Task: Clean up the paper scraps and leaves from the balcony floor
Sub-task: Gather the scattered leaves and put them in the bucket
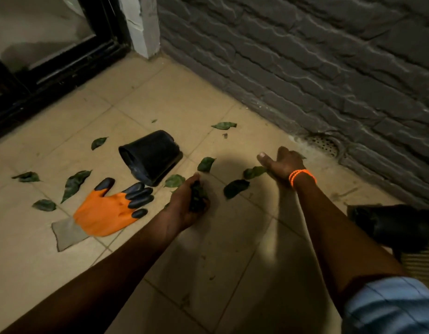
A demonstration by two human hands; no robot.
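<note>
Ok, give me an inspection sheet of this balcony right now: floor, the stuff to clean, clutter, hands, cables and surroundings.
Surface: beige tiled floor, dimly lit.
Job's things: loose leaves scattered over the tiles; no paper scraps clearly made out.
Clutter: black pot lying on its side; orange glove flat on the floor, a grey scrap partly under it.
Grips: left hand holds a bunch of gathered leaves; right hand, with an orange wristband, reaches over a leaf, fingers hidden.
Cables: nothing seen.
Surroundings: grey brick wall, floor drain at its base, dark-framed glass door.
</note>
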